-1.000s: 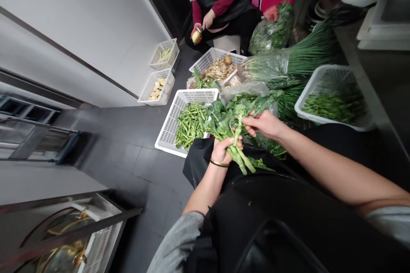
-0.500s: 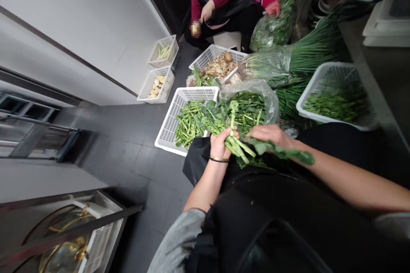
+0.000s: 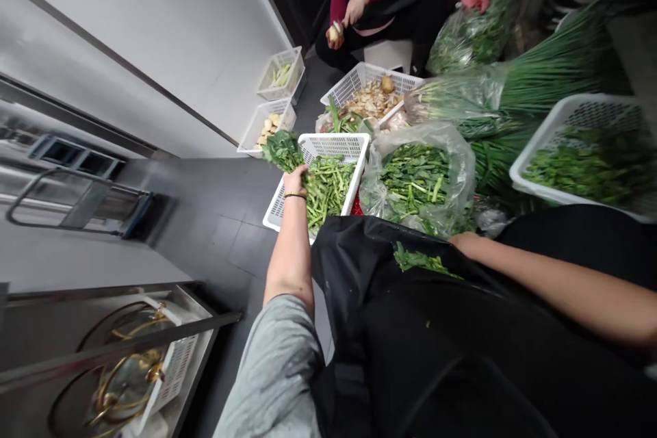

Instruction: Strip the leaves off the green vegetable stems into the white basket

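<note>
My left hand (image 3: 295,182) is wrapped round a bunch of leafy greens (image 3: 283,150), held over the far left side of a white slotted basket (image 3: 336,144). Cut green stalks (image 3: 328,185) fill much of that basket. My right hand (image 3: 466,244) is low at the edge of the black apron (image 3: 369,267) on my lap, its fingers hidden by the cloth. A few loose green leaves (image 3: 418,260) lie on the apron. Just beyond my lap, a clear plastic bag (image 3: 465,157) stands open with more leafy greens inside.
Opposite me, a person (image 3: 367,0) peels something pale over a basket of peelings (image 3: 372,99). Small baskets of peeled vegetables (image 3: 267,124) stand by the wall. Long green stalks in plastic (image 3: 544,75) and a white tub of greens (image 3: 528,144) are to the right.
My left hand has carried the greens from above my lap left and forward to the basket. My right hand has come away from the greens, down to the apron edge. The view has shifted slightly.
</note>
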Action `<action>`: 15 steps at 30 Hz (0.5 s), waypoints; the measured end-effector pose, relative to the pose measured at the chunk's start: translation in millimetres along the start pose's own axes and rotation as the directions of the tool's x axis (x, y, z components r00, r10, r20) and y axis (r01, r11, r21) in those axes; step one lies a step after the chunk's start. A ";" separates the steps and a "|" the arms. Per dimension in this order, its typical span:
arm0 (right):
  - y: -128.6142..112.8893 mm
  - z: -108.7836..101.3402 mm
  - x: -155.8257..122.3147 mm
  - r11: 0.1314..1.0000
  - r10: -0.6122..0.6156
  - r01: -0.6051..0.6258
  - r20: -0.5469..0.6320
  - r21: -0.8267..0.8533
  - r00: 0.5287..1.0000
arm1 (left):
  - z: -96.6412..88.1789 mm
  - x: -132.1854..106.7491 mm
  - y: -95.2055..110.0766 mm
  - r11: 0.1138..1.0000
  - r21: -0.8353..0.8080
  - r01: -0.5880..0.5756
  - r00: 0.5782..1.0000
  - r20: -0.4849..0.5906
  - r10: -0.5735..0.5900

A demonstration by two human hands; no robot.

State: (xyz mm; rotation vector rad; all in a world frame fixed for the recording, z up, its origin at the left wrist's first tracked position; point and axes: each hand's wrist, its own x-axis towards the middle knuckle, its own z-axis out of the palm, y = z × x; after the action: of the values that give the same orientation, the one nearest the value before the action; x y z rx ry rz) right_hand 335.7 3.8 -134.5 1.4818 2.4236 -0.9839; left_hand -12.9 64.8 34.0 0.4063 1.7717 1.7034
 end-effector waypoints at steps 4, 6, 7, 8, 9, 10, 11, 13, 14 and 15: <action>-15.7 -51.1 14.3 0.997 -0.057 0.060 -0.069 0.049 0.996 | 1.5 -34.4 -28.4 0.953 -0.118 0.279 0.863 0.466 -0.195; -35.9 -82.6 20.1 0.974 -0.132 0.160 -0.167 0.163 0.977 | 12.3 -67.5 -46.6 0.915 -0.113 0.388 0.747 0.620 -0.240; -48.5 -95.3 21.4 0.929 -0.176 0.240 -0.234 0.281 0.956 | 19.5 -84.8 -55.2 0.907 -0.093 0.412 0.715 0.650 -0.258; -61.4 -104.8 21.4 0.873 -0.208 0.306 -0.280 0.379 0.937 | 26.8 -100.9 -63.1 0.907 -0.093 0.410 0.709 0.658 -0.253; -73.1 -110.7 20.5 0.823 -0.210 0.348 -0.328 0.449 0.921 | 33.5 -114.8 -70.0 0.912 -0.116 0.394 0.726 0.648 -0.232; -82.5 -113.1 18.8 0.769 -0.198 0.375 -0.365 0.518 0.910 | 39.0 -125.7 -75.7 0.915 -0.142 0.377 0.747 0.631 -0.209; -88.9 -112.5 16.8 0.720 -0.171 0.383 -0.386 0.579 0.906 | 42.9 -133.4 -80.2 0.915 -0.169 0.366 0.765 0.614 -0.192; -92.7 -105.2 12.2 0.597 -0.095 0.378 -0.406 0.707 0.909 | 45.7 -140.8 -86.2 0.906 -0.182 0.383 0.768 0.608 -0.202; -91.2 -100.4 9.9 0.521 -0.072 0.371 -0.394 0.769 0.917 | 45.1 -141.8 -88.2 0.900 -0.166 0.402 0.751 0.622 -0.221; -88.8 -95.8 7.8 0.450 -0.067 0.353 -0.362 0.821 0.930 | 43.7 -142.1 -89.9 0.896 -0.145 0.419 0.730 0.641 -0.237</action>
State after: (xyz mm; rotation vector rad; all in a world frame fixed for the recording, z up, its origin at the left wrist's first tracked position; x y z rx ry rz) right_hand 278.0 39.4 -22.6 1.6118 2.3817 -2.5605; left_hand 139.5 0.1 -18.8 0.4202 1.0300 1.3282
